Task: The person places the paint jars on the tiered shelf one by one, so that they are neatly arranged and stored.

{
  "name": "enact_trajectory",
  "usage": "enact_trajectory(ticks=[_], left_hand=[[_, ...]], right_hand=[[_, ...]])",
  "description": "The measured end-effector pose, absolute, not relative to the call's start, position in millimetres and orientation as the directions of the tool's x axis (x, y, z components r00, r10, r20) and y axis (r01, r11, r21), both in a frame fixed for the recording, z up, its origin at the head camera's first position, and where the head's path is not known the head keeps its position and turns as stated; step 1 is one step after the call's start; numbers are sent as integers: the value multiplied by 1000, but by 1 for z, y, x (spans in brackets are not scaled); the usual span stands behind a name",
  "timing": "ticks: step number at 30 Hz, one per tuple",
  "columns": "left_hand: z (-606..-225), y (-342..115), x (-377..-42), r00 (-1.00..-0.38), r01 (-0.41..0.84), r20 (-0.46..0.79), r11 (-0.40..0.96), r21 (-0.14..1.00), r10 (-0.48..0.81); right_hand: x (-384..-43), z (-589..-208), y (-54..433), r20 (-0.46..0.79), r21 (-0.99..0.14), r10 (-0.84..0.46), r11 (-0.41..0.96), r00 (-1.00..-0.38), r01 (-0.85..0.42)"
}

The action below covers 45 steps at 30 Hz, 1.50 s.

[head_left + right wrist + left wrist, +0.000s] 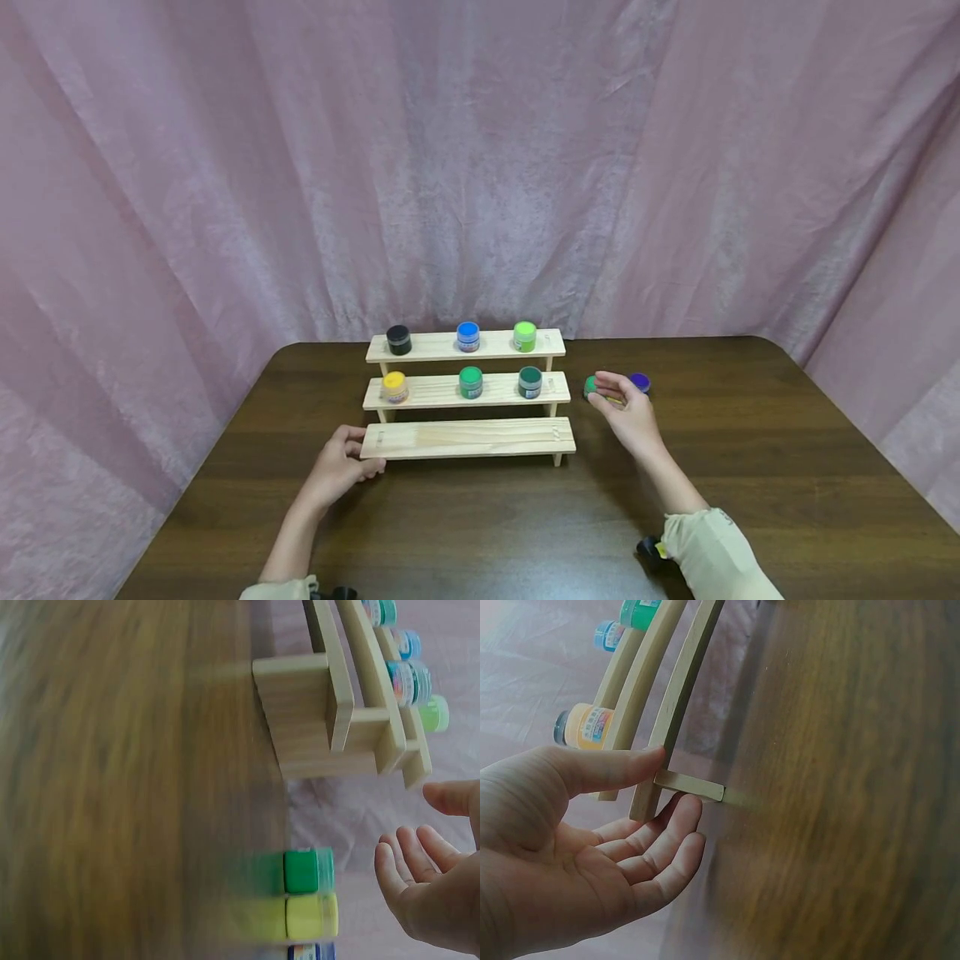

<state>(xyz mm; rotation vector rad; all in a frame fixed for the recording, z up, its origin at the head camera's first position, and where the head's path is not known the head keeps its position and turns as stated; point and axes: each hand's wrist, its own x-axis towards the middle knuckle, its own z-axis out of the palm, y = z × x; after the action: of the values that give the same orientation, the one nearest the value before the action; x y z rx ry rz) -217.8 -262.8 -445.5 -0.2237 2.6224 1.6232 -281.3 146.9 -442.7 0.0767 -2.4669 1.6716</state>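
A three-tier wooden display rack (pixel 468 438) carries several small paint jars. My left hand (pixel 337 468) holds the left end of its lowest tier, thumb at the front edge and fingers around the end. In the left wrist view the thumb lies on the board near a rack leg (pixel 690 785). My right hand (pixel 628 414) hovers over jars right of the rack, its fingers relaxed and holding nothing. Beside it are a green jar (pixel 302 871), a yellow jar (pixel 312 916) and a purple-blue jar (pixel 640 382), partly hidden by the hand in the head view.
On the top tier stand black (pixel 399 340), blue (pixel 468 337) and light green (pixel 525 337) jars. The middle tier bears yellow (pixel 394 387), green (pixel 471 382) and dark green (pixel 529 382) ones. A pink curtain (pixel 480 167) hangs behind the brown table (pixel 480 533).
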Motion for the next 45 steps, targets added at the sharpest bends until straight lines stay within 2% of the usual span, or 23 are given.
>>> enact_trajectory(ticks=[9, 19, 32, 35, 40, 45], left_hand=[[-445, -262, -218, -987, -156, -122, 445, 882, -104], [-446, -263, -217, -989, -144, -112, 435, 889, -99], [-446, -262, -217, -987, -153, -118, 435, 887, -105], [-446, -262, -216, -987, -154, -120, 436, 887, -105], [-448, -262, -216, -989, -142, -110, 434, 890, -97], [-449, -263, -218, -989, -140, -109, 435, 890, -96]], right_hand=[[-286, -445, 166, 135, -946, 108, 310, -985, -96], [-296, -447, 182, 183, -923, 202, 372, -962, -98], [-302, -458, 195, 161, -939, 296, 339, -942, -54], [-303, -460, 198, 172, -930, 325, 365, -930, -44], [-308, -463, 203, 201, -900, 327, 433, -923, -42], [-311, -468, 207, 200, -905, 331, 424, -922, -44]])
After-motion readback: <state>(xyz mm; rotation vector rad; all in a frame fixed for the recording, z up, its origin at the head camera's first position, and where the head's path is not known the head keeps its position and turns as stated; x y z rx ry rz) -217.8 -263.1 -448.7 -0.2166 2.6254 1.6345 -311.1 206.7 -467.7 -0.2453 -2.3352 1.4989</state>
